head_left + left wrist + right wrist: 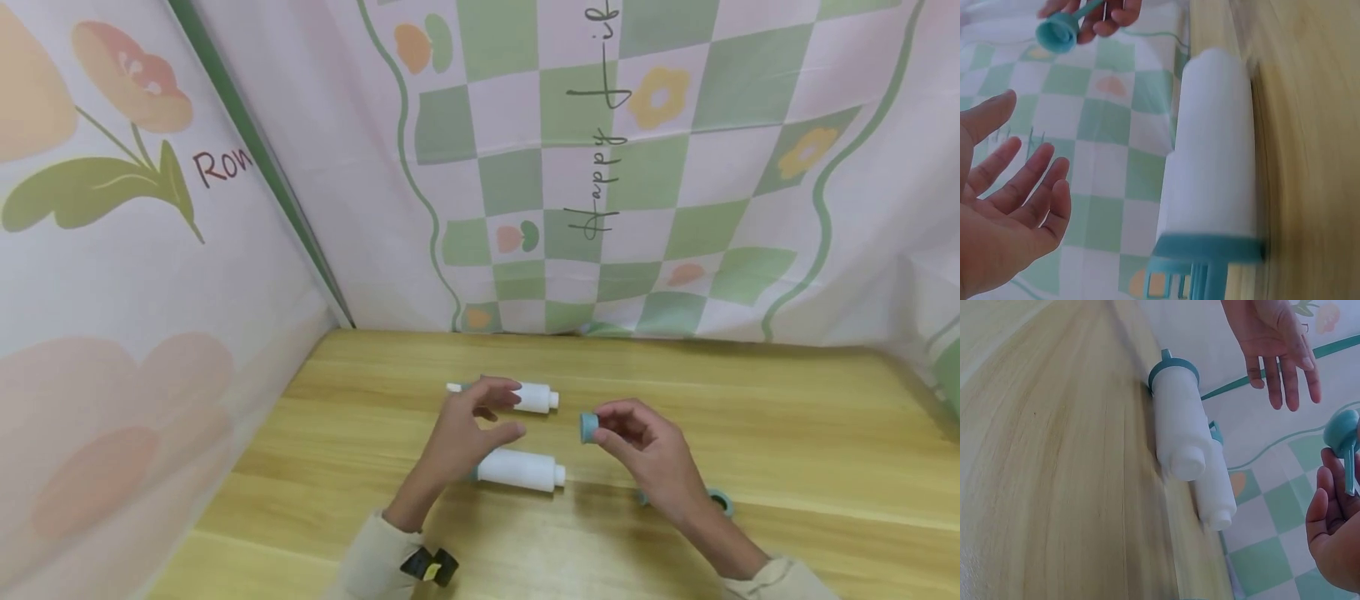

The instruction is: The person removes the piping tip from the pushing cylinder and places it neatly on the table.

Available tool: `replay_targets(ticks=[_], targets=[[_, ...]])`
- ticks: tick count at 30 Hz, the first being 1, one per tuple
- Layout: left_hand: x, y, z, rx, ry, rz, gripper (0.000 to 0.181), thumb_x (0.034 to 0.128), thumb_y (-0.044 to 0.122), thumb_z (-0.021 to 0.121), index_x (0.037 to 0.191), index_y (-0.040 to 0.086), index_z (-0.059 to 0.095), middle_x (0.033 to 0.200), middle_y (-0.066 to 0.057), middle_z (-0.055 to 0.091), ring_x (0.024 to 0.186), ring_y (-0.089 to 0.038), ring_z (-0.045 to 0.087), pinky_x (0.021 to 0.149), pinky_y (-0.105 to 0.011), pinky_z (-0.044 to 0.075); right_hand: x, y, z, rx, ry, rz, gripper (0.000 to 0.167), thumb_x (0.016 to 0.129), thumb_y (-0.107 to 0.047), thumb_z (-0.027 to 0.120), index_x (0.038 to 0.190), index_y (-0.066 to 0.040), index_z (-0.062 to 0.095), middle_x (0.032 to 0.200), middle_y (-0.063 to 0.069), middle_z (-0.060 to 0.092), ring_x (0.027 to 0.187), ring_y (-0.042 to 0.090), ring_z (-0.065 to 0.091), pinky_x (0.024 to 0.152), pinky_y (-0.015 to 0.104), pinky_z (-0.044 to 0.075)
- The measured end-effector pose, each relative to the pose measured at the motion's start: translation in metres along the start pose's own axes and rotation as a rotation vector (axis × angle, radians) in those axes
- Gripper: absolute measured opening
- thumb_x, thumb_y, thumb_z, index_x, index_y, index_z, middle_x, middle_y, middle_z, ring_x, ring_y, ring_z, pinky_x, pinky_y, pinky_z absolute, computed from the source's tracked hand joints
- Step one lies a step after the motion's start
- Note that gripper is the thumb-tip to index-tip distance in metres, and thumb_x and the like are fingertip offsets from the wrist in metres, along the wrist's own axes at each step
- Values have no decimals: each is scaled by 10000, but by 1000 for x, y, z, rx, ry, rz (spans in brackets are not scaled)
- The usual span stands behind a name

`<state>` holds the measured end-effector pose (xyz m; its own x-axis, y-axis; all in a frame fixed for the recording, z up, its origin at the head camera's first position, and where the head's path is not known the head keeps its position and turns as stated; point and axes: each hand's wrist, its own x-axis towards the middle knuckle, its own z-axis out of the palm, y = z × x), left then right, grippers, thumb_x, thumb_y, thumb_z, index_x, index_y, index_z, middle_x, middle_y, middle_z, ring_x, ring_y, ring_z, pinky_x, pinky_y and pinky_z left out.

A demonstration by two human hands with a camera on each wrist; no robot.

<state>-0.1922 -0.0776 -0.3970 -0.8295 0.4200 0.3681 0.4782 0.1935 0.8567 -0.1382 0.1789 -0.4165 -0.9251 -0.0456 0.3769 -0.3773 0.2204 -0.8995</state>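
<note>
My right hand [652, 458] pinches a small teal cup-shaped cap [588, 427] in the air above the table. In the left wrist view the cap [1057, 32] shows its hollow mouth, and a thin stem runs back from it into the fingers. My left hand [461, 437] hovers with fingers spread and a gap below the thumb, holding nothing. Beneath and beside it two white bottles lie on their sides, a nearer bottle [521, 470] and a farther bottle [534, 397]. Their narrow necks point right; teal fittings [1174, 362] sit at the other ends, partly hidden by the left hand in the head view.
A teal ring-shaped part [727, 500] lies on the wooden table [300, 483] by the right wrist, with another teal bit [642, 497] half hidden beside it. Printed curtains [510, 183] hang behind the table and on its left.
</note>
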Motion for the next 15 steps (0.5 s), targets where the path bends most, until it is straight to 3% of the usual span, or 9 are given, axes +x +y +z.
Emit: replay_targets(ticks=[6,10,15], targets=[[0,6,13,5,-36,-28,365,876,114,779,1222,121,662,1081,16,698,1013,-173,642,854,-497,522,0,-2,2,-20,-5,4,197,948,-44,678,1134,11,641,1008,104,690,883,138,665,751,238,555],[1,11,20,-8,-51,-26,341,873,114,781,1194,105,667,1046,10,699,973,-181,655,849,-496,528,0,-4,3,-12,-6,8,191,948,-42,678,1128,10,641,1001,102,695,877,136,667,743,239,554],[3,13,28,-1,-86,-3,329,882,123,780,1185,98,655,1064,-17,703,970,-175,662,845,-407,538,1,-5,6,-13,-6,-1,179,938,-37,689,1106,11,647,974,88,708,865,133,670,747,240,551]])
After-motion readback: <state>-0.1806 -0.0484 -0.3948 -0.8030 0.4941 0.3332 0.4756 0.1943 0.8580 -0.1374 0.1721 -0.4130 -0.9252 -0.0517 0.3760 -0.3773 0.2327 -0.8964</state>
